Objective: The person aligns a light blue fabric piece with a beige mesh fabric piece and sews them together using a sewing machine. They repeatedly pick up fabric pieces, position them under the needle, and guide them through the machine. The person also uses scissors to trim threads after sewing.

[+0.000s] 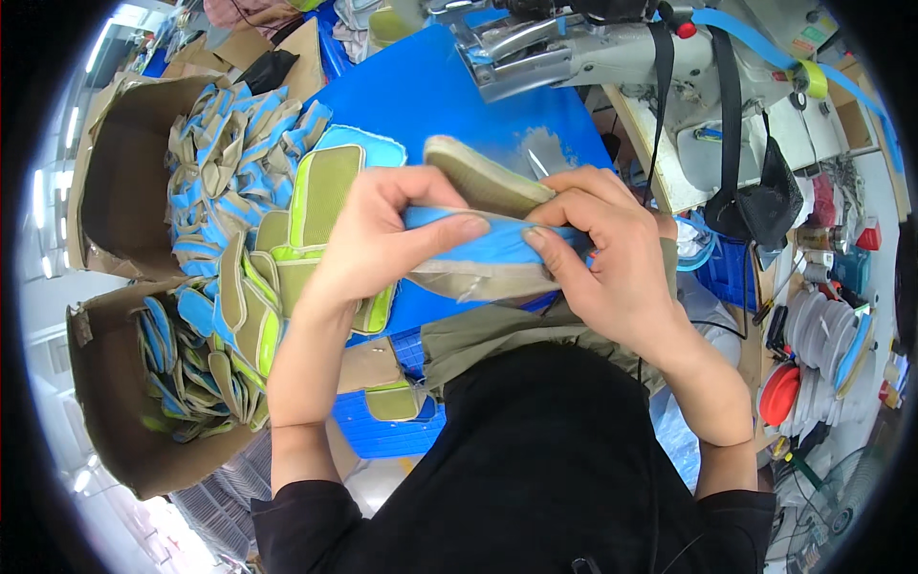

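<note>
Both hands meet near the middle of the view, gripping one blue-and-olive fabric shoe piece point(492, 244) between them. The left hand point(378, 234) pinches its blue strip from nine o'clock, thumb on top and fingers curled beneath. The right hand point(607, 253) closes on the other end from three o'clock, fingertips pressed onto the same blue strip. The piece hangs above a blue counter point(430, 96), with an olive padded part sticking up behind the fingers toward twelve o'clock. At ten o'clock an open cardboard box point(124, 163) holds a heap of similar blue and tan cut pieces point(234, 143); a second cardboard box point(115, 402) at eight o'clock holds more. A grey sewing machine point(612, 48) stands at one o'clock, on the counter's far side. Stacked round discs point(822, 335) lie at four o'clock.
</note>
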`<state>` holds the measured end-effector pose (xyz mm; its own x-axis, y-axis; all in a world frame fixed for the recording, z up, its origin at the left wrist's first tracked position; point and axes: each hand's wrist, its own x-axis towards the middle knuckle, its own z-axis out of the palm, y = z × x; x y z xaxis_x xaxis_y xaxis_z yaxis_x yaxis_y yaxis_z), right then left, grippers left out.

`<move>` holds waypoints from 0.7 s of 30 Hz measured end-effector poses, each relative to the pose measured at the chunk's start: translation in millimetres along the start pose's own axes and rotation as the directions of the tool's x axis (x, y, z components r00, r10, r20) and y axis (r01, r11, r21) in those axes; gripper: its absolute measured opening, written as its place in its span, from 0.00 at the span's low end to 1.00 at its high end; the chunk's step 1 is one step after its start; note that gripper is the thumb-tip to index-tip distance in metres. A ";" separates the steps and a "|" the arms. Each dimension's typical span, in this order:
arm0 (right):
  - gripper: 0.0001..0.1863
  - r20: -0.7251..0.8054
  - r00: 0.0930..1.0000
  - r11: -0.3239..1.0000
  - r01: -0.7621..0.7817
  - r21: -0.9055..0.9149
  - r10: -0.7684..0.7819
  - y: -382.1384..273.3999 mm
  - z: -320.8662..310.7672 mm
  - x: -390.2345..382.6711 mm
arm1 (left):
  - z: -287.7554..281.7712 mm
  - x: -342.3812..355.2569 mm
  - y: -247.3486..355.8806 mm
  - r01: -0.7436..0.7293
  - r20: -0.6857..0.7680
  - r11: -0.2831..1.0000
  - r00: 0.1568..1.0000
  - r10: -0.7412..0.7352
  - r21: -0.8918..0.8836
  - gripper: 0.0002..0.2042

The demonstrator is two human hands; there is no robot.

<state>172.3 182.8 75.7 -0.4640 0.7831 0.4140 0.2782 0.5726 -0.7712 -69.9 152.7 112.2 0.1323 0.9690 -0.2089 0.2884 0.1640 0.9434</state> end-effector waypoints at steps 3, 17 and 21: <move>0.06 0.025 0.999 0.998 -0.033 0.048 0.032 0.1 1.9 -2.2 | 1.1 -5.2 24.6 -0.269 -0.036 0.857 0.948 0.316 0.441 0.07; 0.07 -0.021 0.995 0.979 -0.097 0.178 0.102 -7.1 -2.3 1.5 | -1.0 -3.0 33.6 -0.237 -0.020 0.854 0.961 0.277 0.463 0.06; 0.06 -0.040 0.998 0.998 -0.038 0.058 0.040 -5.7 -8.4 1.8 | 0.8 -9.4 23.6 -0.280 -0.080 0.887 0.941 0.330 0.367 0.07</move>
<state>176.9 183.0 84.9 -0.4188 0.8145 0.4015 0.2462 0.5275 -0.8131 -63.5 147.3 136.2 0.1436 0.9803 0.1357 0.5670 -0.1939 0.8006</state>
